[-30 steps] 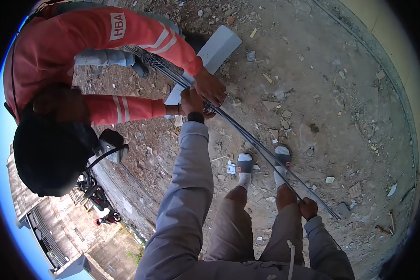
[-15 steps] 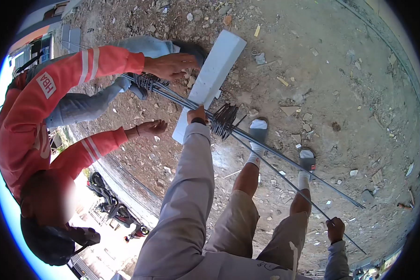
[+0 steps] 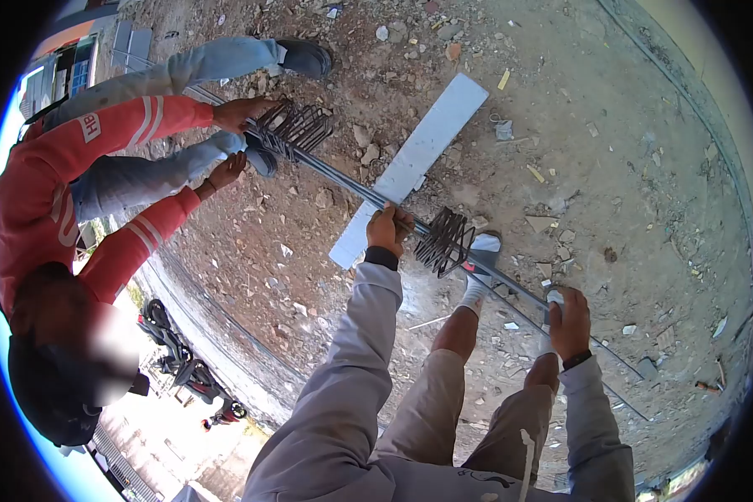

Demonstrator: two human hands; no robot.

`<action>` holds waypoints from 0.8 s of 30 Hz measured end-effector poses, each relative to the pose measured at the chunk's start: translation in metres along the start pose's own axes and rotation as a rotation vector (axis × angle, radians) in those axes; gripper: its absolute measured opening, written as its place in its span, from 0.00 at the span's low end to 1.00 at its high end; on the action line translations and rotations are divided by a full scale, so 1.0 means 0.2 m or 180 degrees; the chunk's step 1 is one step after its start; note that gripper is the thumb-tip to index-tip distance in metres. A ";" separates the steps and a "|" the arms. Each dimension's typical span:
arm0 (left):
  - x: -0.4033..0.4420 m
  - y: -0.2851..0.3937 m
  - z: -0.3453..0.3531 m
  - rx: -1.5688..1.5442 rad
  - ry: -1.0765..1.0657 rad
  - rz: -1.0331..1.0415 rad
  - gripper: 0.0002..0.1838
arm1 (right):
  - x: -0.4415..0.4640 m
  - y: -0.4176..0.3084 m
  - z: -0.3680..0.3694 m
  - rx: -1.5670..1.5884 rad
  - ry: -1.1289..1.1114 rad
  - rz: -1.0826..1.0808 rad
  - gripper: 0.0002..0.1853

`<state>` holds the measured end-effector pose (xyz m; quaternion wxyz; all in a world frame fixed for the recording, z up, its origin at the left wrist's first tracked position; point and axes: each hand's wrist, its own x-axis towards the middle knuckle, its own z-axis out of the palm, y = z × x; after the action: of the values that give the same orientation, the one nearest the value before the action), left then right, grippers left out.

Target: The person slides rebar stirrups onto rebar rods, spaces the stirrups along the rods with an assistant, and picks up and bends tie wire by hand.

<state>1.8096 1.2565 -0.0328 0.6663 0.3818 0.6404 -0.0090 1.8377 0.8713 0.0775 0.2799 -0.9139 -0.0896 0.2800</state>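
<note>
Ground (image 3: 611, 184), rough and strewn with rubble, spans the area I am monitoring remotely. A co-worker (image 3: 33, 192) in a red top leans in at left, one hand near the far hoop bundle (image 3: 293, 127). Long steel rods (image 3: 339, 177) run diagonally across the centre, passing over a pale plank (image 3: 431, 130); I cannot confirm contact. A near hoop bundle (image 3: 443, 243) surrounds the rods between my operator's two hands. Left hand (image 3: 386, 226): closed around the rods just beside the plank. Right hand (image 3: 571, 322): curled at the rods farther down, fingertips hidden, so I cannot tell how fully it is closed. In my judgement, sound handling calls for a firm left grip, rods kept together where their ends spread, and fingers clear of the hoops' wire edges.
</note>
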 end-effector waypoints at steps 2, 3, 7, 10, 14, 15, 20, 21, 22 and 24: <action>-0.03 0.01 -0.01 -0.0079 -0.0108 -0.0092 0.11 | 0.30 -0.40 0.21 0.0491 0.0000 -0.0743 0.19; -0.04 0.01 -0.03 -0.0104 -0.0164 -0.0145 0.12 | 0.42 -0.58 0.32 0.0576 -0.0098 -0.0915 0.19; -0.08 0.07 -0.06 0.0143 -0.0312 -0.0313 0.13 | 0.70 -0.87 0.83 0.0265 -0.1118 -0.0633 0.23; -0.04 0.08 -0.15 0.0566 -0.0339 -0.0402 0.16 | 0.74 -0.97 0.95 -0.0021 -0.1756 -0.0312 0.21; 0.00 -0.01 -0.21 0.1344 0.0071 0.0399 0.19 | 0.68 -0.98 1.07 -0.0366 -0.1127 -0.0518 0.16; 0.02 -0.03 -0.22 0.1297 0.0247 0.0535 0.19 | 0.67 -0.96 1.10 -0.0482 -0.1165 -0.0561 0.15; 0.22 0.01 -0.33 0.1290 0.0886 0.1422 0.16 | 0.68 -0.92 1.19 -0.0316 -0.0935 -0.0793 0.08; 0.26 0.02 -0.32 0.1310 0.0776 0.1585 0.17 | 0.68 -0.92 1.16 -0.0253 -0.0877 -0.0859 0.08; 0.29 0.03 -0.32 0.1604 0.0747 0.1636 0.17 | 0.68 -0.93 1.13 -0.0286 -0.0980 -0.0886 0.08; 0.32 0.08 -0.27 0.2176 0.0659 0.1733 0.18 | 0.62 -1.00 1.05 -0.0374 -0.1178 -0.0930 0.09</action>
<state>1.7837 1.3264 -0.0744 0.4124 0.7336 0.5402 -0.0060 1.8214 1.1726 -0.0114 0.2426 -0.8391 -0.2867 0.3935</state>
